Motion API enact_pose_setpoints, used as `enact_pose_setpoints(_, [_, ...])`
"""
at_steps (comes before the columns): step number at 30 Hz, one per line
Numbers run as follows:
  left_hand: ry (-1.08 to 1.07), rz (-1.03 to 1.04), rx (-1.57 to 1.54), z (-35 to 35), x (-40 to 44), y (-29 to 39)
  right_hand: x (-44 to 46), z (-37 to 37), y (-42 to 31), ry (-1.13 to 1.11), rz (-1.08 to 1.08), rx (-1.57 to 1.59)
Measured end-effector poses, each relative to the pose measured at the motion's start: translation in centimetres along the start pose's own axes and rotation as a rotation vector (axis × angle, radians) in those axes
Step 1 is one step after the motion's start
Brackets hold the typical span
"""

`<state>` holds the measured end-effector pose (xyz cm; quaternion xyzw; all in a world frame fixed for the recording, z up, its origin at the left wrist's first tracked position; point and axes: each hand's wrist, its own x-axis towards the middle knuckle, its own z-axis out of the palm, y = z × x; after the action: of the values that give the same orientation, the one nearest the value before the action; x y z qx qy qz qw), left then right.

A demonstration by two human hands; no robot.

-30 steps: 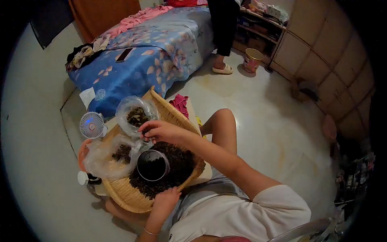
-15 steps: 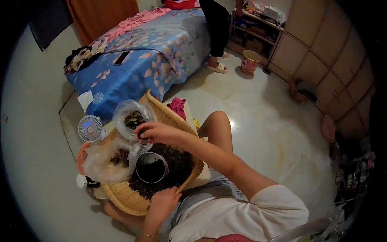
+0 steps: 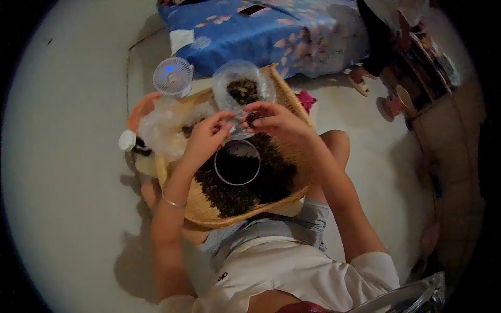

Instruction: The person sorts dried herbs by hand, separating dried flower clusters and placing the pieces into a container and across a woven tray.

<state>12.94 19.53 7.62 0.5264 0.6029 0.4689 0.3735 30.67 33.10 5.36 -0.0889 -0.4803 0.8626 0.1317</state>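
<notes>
My right hand [image 3: 279, 121] is closed on a small clump of dark crumbly bits [image 3: 252, 119], held above the wicker tray [image 3: 201, 206]. Facing it, my left hand [image 3: 207, 136] has loosely bent fingers, thumb and fingertips apart, with nothing clear between them. Below both hands a round container [image 3: 238, 183] with a pale rim stands in a spread of dark dried bits [image 3: 279, 175]. Behind the hands sits an open clear plastic bag [image 3: 222, 78] with greenish-brown dried pieces [image 3: 243, 92]. A second plastic bag [image 3: 162, 130] lies left of my left hand, partly hidden by it.
Left of the tray are a white fan [image 3: 173, 76], an orange basin [image 3: 140, 110] and a white-capped bottle [image 3: 128, 141]. A bed [image 3: 224, 39] with a blue flowered cover stands behind, a phone [image 3: 252, 9] on it. Another person's leg [image 3: 377, 47] is at right, near a bucket [image 3: 399, 101].
My left hand has left the tray's near edge and risen beside my right hand. The right hand has moved off the open bag's mouth with a dark clump. The view has shifted.
</notes>
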Motion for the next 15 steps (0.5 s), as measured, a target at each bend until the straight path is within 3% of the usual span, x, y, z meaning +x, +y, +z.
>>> enact_pose_setpoints(5, [-0.072, -0.073, 0.018, 0.4, -0.6, -0.6, -0.3, 0.3, 0.4, 0.097, 0.001, -0.084])
enact_pose_setpoints(10, [-0.091, -0.006, 0.058, 1.1, -0.6, -1.1, -0.4, 0.1, 1.1, 0.116, 0.042, -0.026])
enact_pose_setpoints(15, [0.001, 0.045, 0.012, 1.0, -0.9, -1.1, -0.3, 1.6, 0.7, 0.144, 0.123, -0.039])
